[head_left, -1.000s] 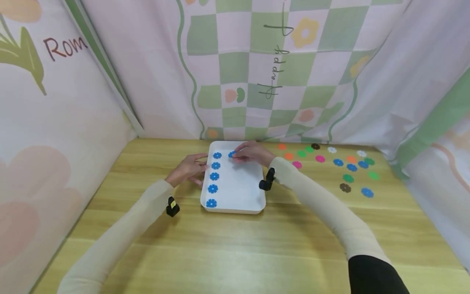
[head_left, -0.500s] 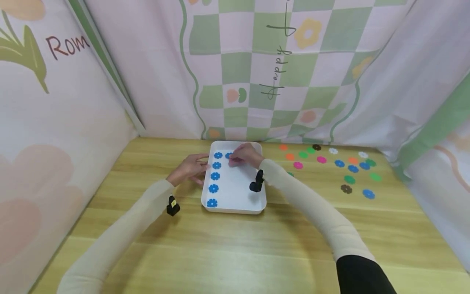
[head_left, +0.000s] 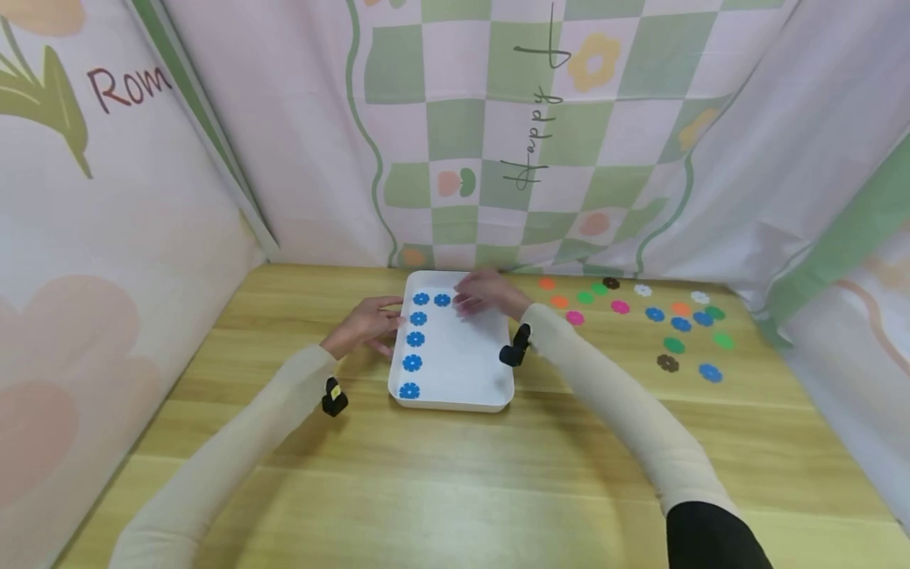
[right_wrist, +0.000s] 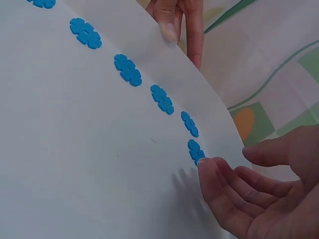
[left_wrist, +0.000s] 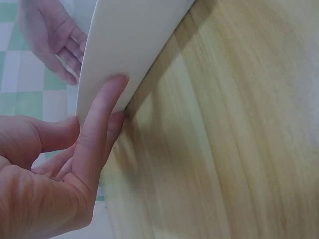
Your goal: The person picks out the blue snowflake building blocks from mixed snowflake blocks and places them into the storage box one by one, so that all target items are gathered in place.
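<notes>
A white tray (head_left: pixel 462 363) lies on the wooden table. Inside it, a column of blue flower-shaped plastic discs (head_left: pixel 415 339) runs along the left side. One more blue disc (head_left: pixel 442 300) lies beside the column's far end. My left hand (head_left: pixel 362 325) rests at the tray's left side; in the left wrist view its straight finger (left_wrist: pixel 94 124) touches the outer wall and the thumb is at the rim. My right hand (head_left: pixel 490 292) hovers over the tray's far right part. In the right wrist view its relaxed fingers (right_wrist: pixel 219 194) hold nothing, with one fingertip close to the nearest blue disc.
Loose flower discs lie on the table right of the tray: blue (head_left: pixel 710 372), pink (head_left: pixel 620 307), orange (head_left: pixel 559 302), brown (head_left: pixel 667 363), green (head_left: pixel 674 344) and white (head_left: pixel 643 290). A patterned curtain (head_left: pixel 455 142) hangs behind the table, with more cloth at both sides.
My right hand set a blue disc down at the tray's far end, let go and drew back to the right. My left hand stayed at the tray's side.
</notes>
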A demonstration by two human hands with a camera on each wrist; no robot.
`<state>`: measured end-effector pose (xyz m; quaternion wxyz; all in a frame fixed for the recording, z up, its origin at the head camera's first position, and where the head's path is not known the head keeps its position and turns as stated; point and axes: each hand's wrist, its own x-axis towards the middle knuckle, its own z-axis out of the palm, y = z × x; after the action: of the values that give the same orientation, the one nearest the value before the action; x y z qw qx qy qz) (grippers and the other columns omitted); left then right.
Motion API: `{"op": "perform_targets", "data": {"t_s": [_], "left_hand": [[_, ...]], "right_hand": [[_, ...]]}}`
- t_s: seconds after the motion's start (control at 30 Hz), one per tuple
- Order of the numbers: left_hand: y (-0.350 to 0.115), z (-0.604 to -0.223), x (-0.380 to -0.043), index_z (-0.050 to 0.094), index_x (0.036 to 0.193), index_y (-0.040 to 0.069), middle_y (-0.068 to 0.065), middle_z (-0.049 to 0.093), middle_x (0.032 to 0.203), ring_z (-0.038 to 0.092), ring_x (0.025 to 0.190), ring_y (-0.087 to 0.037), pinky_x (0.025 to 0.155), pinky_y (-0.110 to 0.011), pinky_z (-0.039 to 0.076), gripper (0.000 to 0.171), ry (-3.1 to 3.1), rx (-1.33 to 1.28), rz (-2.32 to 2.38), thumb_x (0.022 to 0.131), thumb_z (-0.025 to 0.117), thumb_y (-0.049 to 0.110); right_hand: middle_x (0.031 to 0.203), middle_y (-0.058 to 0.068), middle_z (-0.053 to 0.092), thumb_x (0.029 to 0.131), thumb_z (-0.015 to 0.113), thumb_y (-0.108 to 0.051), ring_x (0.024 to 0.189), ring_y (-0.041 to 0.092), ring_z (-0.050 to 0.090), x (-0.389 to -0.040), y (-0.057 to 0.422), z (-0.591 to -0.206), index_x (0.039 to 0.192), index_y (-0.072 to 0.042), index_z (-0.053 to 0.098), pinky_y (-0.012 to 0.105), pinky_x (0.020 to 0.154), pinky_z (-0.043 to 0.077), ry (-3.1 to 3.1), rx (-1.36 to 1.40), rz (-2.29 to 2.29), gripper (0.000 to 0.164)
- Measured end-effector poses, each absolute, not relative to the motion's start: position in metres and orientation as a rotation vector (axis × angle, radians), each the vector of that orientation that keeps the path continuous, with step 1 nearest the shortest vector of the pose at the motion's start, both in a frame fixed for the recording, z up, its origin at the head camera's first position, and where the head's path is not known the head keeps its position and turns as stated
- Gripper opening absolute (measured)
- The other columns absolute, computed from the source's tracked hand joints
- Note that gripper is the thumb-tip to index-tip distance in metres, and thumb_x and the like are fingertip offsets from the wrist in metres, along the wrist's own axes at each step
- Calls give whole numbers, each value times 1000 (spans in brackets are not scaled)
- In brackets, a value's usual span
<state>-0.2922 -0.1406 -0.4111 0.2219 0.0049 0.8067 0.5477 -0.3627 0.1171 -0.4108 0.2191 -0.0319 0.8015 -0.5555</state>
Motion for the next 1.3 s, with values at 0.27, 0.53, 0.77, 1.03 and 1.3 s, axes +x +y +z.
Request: {"op": "perform_targets", "data": {"t_s": [0.27,0.53,0.77,1.03,1.3], "left_hand": [[-140,-412,-292,34,164,9,-27,48,156,61,132,-43,75,-40,69,59,2227,23,1525,109,55,10],[-142,-413,-290,33,164,10,-26,46,158,59,134,-43,77,-39,69,60,2236,13,1513,109,56,11],[-141,-414,-291,32,165,11,-25,43,161,54,139,-42,76,-38,69,59,2246,16,1490,110,55,12],[-141,-413,-291,33,165,12,-25,42,162,54,139,-42,75,-38,69,59,2261,10,1480,110,55,13],[-141,-415,-291,32,165,11,-27,42,161,55,139,-43,75,-38,69,59,2263,30,1489,110,55,13]], "right_hand": [[130,36,65,110,52,-8,109,42,72,-358,137,-402,138,14,53,52,103,61,2255,-204,-1613,36],[129,36,65,110,51,-7,99,30,75,-351,171,-400,134,15,53,47,96,65,2333,-240,-1732,33],[96,7,75,109,51,-4,78,11,73,-339,205,-399,132,18,49,36,86,68,2335,-192,-1941,32],[94,-9,75,109,56,-11,84,10,74,-327,261,-404,132,16,53,33,83,68,2473,-226,-1985,36],[95,-18,69,110,55,-17,89,7,72,-328,317,-417,140,15,49,28,86,67,2639,-176,-1851,44]]}}
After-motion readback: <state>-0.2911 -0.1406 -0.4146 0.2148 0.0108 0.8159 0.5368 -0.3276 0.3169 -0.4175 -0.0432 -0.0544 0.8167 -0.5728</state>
